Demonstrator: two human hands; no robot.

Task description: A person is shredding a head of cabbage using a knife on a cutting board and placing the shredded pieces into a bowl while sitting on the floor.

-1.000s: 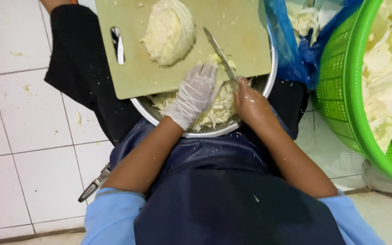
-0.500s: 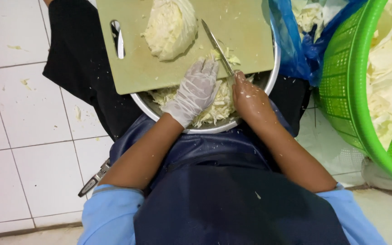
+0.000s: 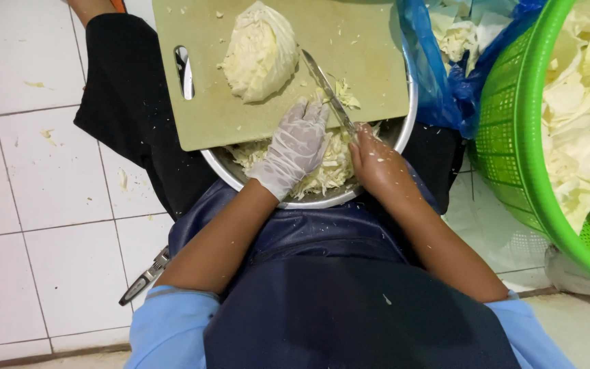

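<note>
A tan cutting board (image 3: 240, 116) lies across a steel bowl (image 3: 404, 126) on my lap. A cut cabbage piece (image 3: 262, 51) sits on the board. My right hand (image 3: 375, 162) grips a knife (image 3: 326, 89), its blade angled across the board's near edge beside a few shreds (image 3: 346, 96). My left hand (image 3: 298, 147), in a thin clear glove, rests flat with fingers spread over the shredded cabbage (image 3: 326, 174) in the bowl, just left of the blade.
A green plastic basket (image 3: 513, 137) of cabbage leaves stands at the right. A blue plastic bag (image 3: 438, 82) with cabbage scraps sits between basket and bowl. Another knife (image 3: 146, 277) lies on the white tiled floor at my left.
My gloved left hand and the knife have shifted slightly along the board's near edge over the bowl; the view has drifted a little.
</note>
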